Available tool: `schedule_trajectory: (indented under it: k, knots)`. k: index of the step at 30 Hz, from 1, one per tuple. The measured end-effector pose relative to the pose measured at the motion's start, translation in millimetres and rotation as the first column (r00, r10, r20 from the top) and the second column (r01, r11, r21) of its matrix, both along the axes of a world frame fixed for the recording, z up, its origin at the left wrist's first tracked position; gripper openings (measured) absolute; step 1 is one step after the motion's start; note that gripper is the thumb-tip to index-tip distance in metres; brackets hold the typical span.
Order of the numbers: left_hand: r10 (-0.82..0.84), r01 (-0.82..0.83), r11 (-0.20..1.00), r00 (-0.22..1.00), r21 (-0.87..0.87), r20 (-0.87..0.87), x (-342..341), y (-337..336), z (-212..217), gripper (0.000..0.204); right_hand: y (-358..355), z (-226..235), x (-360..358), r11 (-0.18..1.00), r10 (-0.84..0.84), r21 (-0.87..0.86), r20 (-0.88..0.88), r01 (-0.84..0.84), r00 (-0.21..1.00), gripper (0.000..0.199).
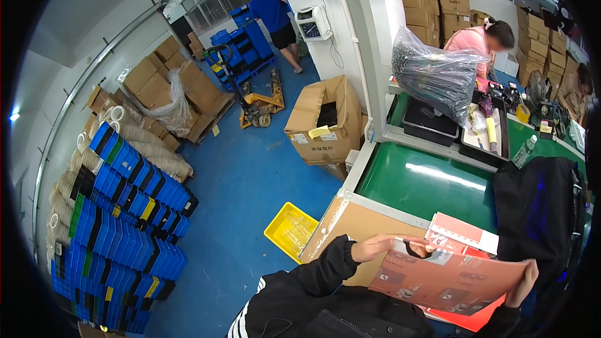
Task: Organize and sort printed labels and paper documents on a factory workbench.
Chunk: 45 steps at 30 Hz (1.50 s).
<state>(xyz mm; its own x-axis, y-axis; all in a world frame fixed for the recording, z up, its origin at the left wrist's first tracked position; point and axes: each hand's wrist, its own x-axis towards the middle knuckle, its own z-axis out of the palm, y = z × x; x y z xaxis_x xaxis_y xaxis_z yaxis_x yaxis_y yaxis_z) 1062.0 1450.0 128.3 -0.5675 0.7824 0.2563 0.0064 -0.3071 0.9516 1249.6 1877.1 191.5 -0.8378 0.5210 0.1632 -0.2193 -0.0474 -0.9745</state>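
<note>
My left hand (374, 247) grips the upper left edge of a salmon-pink printed cardboard sheet (447, 278), by a rounded cut-out through which some fingers show. At the sheet's right edge, my right hand (524, 283) has its fingers closed round the border. The sheet is tilted over the near end of the bench and hides what lies under it in part. Behind it lie a pink-and-white printed card (463, 230) and red pieces. A bright red sheet (472, 318) pokes out below. Brown cardboard (332, 225) covers the bench corner on the left.
A green conveyor belt (391, 175) runs beyond, with a black cover (532, 206) on its right. A yellow crate (289, 228) sits on the blue floor. Stacked blue crates (119, 244) stand left. A large carton (325, 122), a pallet jack (263, 103) and co-workers are farther off.
</note>
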Motion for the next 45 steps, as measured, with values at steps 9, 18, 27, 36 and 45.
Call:
schedule_trajectory:
  k: [9, 18, 27, 36, 45]
  knots:
    - [-0.095, 0.075, 0.994, 0.951, 0.078, 0.295, 0, 51, 92, 0.079, 11, 17, -131, 0.966, 0.060, -0.256, 0.075, -0.039, 0.995, 0.019]
    - [0.055, -0.055, 0.986, 0.998, 0.154, 0.007, 11, 35, 94, 0.058, -7, 11, -136, 0.946, 0.089, -0.319, 0.105, -0.051, 0.990, 0.027]
    - [0.115, -0.165, 0.966, 0.964, 0.201, 0.241, -2, 38, 93, 0.043, 8, -10, -146, 0.962, 0.112, -0.261, 0.102, -0.082, 0.988, 0.026]
    - [0.306, -0.445, 0.896, 0.624, -0.005, -0.720, -27, 70, 143, 0.037, -126, 55, -122, 0.604, 0.128, 0.797, -0.084, -0.010, 0.988, 0.064]
    - [0.248, -0.688, 0.709, 0.039, 0.154, -0.968, -15, 102, 220, 0.018, -193, 133, -90, 0.210, 0.042, 0.977, 0.024, -0.032, 0.999, 0.082]
